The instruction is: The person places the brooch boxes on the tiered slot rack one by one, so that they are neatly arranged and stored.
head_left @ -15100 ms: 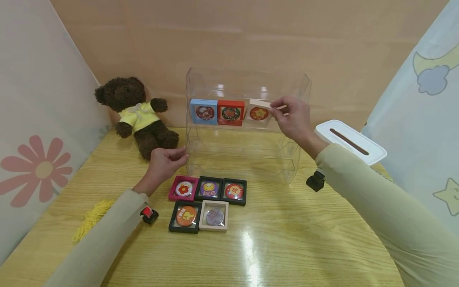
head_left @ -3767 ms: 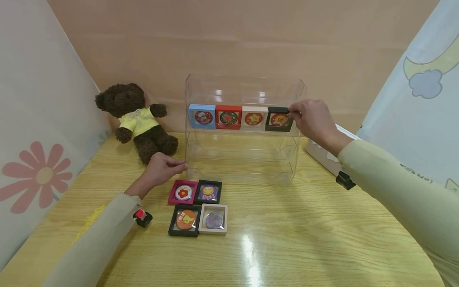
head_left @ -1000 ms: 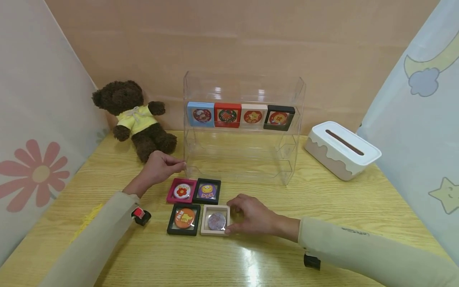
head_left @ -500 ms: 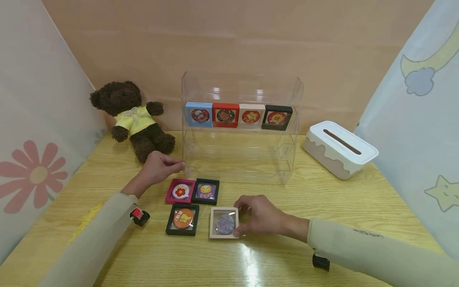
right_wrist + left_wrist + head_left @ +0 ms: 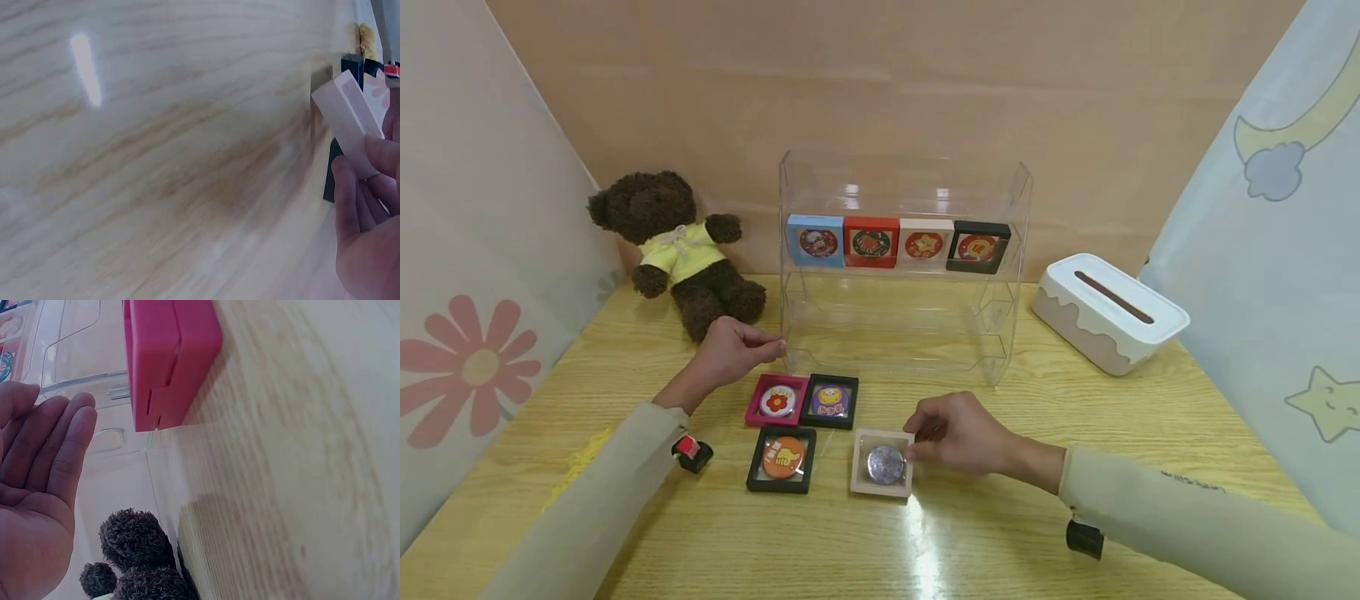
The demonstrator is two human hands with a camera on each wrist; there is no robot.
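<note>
A square beige frame [image 5: 880, 492] around a round mottled-purple badge [image 5: 885, 465] tilts in a person's right hand [image 5: 961, 433], thumb and fingers pinching its right side, well in from both side edges of the wooden tabletop [image 5: 1000, 533]. Wood separates it from a square black frame [image 5: 778, 486]. The left hand [image 5: 722, 354] pinches the left edge of a clear plastic rack [image 5: 898, 343]. Lettering on the right sleeve [image 5: 1180, 517] is too small to read.

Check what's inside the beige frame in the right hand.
A round, mottled purple-grey badge shows inside the beige frame; the badge's back faces away, hidden from view.
</note>
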